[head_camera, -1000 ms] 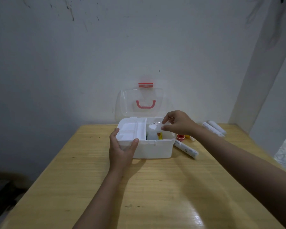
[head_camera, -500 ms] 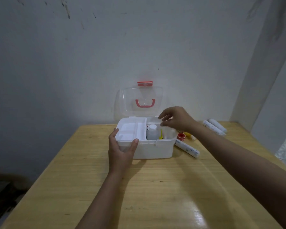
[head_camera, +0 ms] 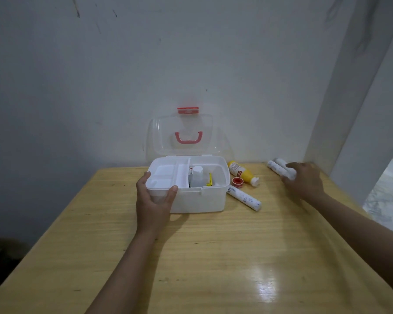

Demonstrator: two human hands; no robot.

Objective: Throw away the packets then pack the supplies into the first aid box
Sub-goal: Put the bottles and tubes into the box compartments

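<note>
The white first aid box (head_camera: pixel 202 200) stands open at the back of the wooden table (head_camera: pixel 213 257), its clear lid (head_camera: pixel 184 137) upright. Inside its right side stand a white bottle (head_camera: pixel 196 177) and a yellow item (head_camera: pixel 210 180); a white tray fills the left side. My left hand (head_camera: pixel 153 200) grips the box's front left corner. My right hand (head_camera: pixel 304 180) reaches far right, fingers spread over two white bandage rolls (head_camera: pixel 277 167) and touching them. Between box and hand lie a yellow bottle (head_camera: pixel 239 172), a red tape roll (head_camera: pixel 237 181) and another white bandage roll (head_camera: pixel 244 198).
A grey wall runs close behind the box, and a white pillar (head_camera: pixel 349 109) stands at the table's back right corner. The table's right edge drops to a pale floor (head_camera: pixel 388 196). Bare wood stretches from the box to the near edge.
My right hand has let go of the white bottle in the box and swung right, over to the two bandage rolls. My left hand has kept its hold on the box.
</note>
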